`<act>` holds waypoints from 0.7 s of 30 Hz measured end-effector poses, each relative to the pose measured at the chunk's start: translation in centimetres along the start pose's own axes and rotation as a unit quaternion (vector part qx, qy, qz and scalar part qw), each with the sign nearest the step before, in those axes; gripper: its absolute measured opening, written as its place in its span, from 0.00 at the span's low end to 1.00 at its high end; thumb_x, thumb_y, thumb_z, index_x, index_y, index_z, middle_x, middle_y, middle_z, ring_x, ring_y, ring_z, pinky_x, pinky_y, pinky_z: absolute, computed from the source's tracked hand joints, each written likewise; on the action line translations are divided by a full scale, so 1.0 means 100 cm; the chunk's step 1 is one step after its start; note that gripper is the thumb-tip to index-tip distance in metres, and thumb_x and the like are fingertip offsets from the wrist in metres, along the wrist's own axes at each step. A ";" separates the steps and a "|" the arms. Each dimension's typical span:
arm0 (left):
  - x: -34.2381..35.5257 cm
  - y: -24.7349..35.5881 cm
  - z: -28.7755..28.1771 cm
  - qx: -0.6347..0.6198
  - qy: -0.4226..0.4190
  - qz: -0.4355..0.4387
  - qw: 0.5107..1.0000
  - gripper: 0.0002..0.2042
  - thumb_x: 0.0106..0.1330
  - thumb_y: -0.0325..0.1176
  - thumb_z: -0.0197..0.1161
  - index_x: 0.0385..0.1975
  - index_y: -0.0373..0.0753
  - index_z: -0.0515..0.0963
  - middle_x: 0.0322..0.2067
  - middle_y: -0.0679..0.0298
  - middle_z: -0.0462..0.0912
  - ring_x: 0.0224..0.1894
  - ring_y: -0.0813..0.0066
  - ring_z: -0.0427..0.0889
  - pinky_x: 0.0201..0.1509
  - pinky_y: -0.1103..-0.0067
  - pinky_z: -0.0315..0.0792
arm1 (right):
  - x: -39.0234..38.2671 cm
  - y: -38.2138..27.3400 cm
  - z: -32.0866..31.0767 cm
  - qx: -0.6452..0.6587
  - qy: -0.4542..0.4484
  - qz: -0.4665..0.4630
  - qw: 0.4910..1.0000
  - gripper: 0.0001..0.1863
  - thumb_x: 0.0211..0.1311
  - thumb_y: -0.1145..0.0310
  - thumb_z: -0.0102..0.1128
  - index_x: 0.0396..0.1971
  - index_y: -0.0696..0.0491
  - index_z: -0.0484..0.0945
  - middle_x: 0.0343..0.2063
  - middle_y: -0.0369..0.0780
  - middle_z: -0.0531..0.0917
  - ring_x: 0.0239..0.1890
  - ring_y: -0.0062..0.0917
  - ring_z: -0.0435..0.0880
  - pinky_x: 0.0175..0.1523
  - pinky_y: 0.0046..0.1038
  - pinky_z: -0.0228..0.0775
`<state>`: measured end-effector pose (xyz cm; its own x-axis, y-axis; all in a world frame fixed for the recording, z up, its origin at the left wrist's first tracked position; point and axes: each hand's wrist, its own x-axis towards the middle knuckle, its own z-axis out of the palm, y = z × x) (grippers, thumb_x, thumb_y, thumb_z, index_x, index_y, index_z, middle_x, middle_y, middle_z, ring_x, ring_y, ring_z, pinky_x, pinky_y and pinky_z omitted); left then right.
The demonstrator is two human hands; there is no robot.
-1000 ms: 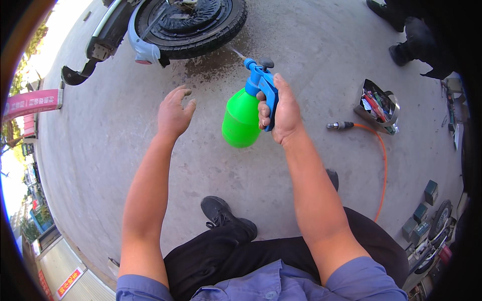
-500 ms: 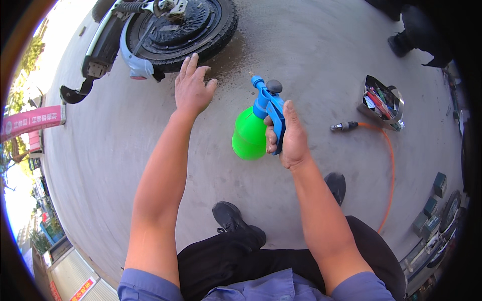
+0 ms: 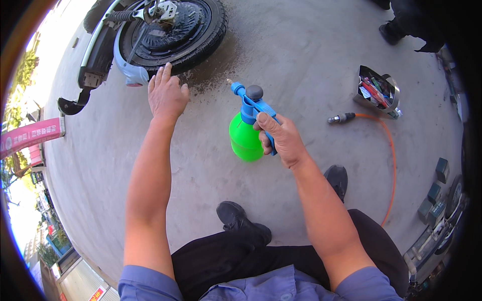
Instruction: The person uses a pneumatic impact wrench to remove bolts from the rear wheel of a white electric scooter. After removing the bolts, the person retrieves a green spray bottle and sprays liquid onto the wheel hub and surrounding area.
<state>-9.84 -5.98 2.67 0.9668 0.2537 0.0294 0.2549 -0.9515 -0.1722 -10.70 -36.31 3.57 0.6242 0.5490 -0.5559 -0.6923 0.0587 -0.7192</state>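
My right hand is wrapped round the blue handle of a pump spray bottle with a bright green tank and a dark round pump knob. Its brass nozzle points up and to the left, toward a wheel. With fingers stretched out, my left hand holds nothing and reaches to the lower edge of the black tire. Whether the fingertips touch the rubber I cannot tell. The wheel belongs to a scooter, and a pale blue fender curves along its left side. Wet spots darken the floor beside the tire.
An open metal toolbox stands at the right, near an orange air hose with a metal coupling. Dark boxes and another vehicle lie at the right rim. Someone's dark-clad leg shows at the upper right. A pink barrier is at left.
My left hand has moved left along the tire's edge. The spray bottle has turned, its nozzle swinging left, while my right hand keeps its grip. The whole view has shifted slightly.
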 end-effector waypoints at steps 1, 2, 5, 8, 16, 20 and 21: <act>-0.001 -0.006 -0.002 0.025 0.005 0.002 1.000 0.15 0.60 0.42 0.61 0.40 0.39 0.81 0.66 0.57 0.66 0.71 0.63 0.58 0.72 0.66 0.52 | -0.001 -0.001 0.003 -0.008 -0.010 0.002 1.000 0.33 0.58 0.36 0.60 0.32 0.57 0.75 0.15 0.33 0.70 0.16 0.16 0.68 0.21 0.19 0.60; -0.001 -0.009 -0.004 0.035 0.002 -0.010 0.999 0.15 0.60 0.42 0.61 0.41 0.39 0.81 0.66 0.57 0.66 0.71 0.63 0.58 0.73 0.66 0.51 | 0.000 -0.001 0.005 -0.017 -0.020 0.002 1.000 0.32 0.58 0.36 0.61 0.32 0.57 0.75 0.15 0.33 0.70 0.16 0.15 0.67 0.21 0.19 0.59; -0.001 -0.017 -0.014 0.044 -0.026 -0.065 0.997 0.18 0.62 0.43 0.61 0.47 0.40 0.78 0.66 0.57 0.66 0.72 0.62 0.55 0.74 0.65 0.48 | -0.002 -0.002 0.015 -0.015 -0.039 0.009 0.999 0.32 0.58 0.37 0.61 0.32 0.57 0.75 0.15 0.32 0.69 0.16 0.15 0.67 0.21 0.19 0.58; -0.021 -0.022 -0.015 0.000 0.046 -0.030 0.998 0.19 0.61 0.44 0.62 0.47 0.39 0.79 0.61 0.54 0.72 0.68 0.59 0.64 0.69 0.65 0.58 | -0.003 -0.002 0.026 -0.017 -0.044 0.003 0.999 0.31 0.59 0.37 0.61 0.31 0.56 0.75 0.15 0.32 0.68 0.15 0.14 0.65 0.20 0.19 0.57; -0.083 0.046 -0.089 -0.487 0.024 0.050 0.872 0.13 0.65 0.39 0.64 0.41 0.35 0.78 0.36 0.60 0.80 0.36 0.72 0.78 0.41 0.78 0.72 | -0.002 0.008 0.056 -0.335 -0.047 -0.091 0.937 0.27 0.49 0.44 0.71 0.30 0.55 0.78 0.25 0.40 0.80 0.29 0.29 0.80 0.38 0.32 0.72; -0.097 0.052 -0.100 -0.348 0.034 0.075 0.934 0.10 0.59 0.36 0.68 0.25 0.38 0.76 0.25 0.60 0.78 0.26 0.64 0.76 0.29 0.74 0.70 | -0.002 0.014 0.073 -0.389 -0.068 -0.159 0.905 0.21 0.50 0.49 0.70 0.31 0.53 0.78 0.27 0.42 0.84 0.31 0.36 0.83 0.35 0.35 0.73; -0.099 0.052 -0.100 -0.366 0.030 0.047 0.929 0.10 0.58 0.36 0.68 0.22 0.39 0.76 0.22 0.61 0.77 0.24 0.63 0.76 0.27 0.73 0.69 | -0.002 0.015 0.075 -0.415 -0.064 -0.171 0.891 0.20 0.50 0.51 0.70 0.31 0.52 0.78 0.26 0.41 0.84 0.30 0.36 0.83 0.34 0.36 0.73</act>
<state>-17.97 -15.20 11.31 0.9790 0.1744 0.1060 0.0911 -0.8383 0.5376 -14.61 -30.06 5.74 0.6635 0.7116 -0.2310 0.0709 -0.3673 -0.9274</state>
